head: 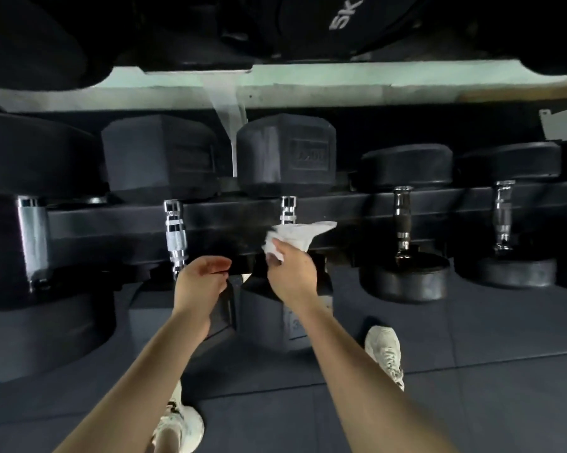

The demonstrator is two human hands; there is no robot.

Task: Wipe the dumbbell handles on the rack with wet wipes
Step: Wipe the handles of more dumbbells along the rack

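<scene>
The right hand [292, 273] pinches a crumpled white wet wipe [295, 235] over the chrome handle [288, 207] of the middle black hexagonal dumbbell [285, 155] on the black steel rack [229, 220]. The left hand [202, 277] hovers loosely cupped, empty. Wrapping the wipe fully round the handle should clean best.

I read only "5K", cut by the frame edge, on the black weight plate [357, 31]; the hex dumbbell head [285, 155] stamp is blurred
</scene>
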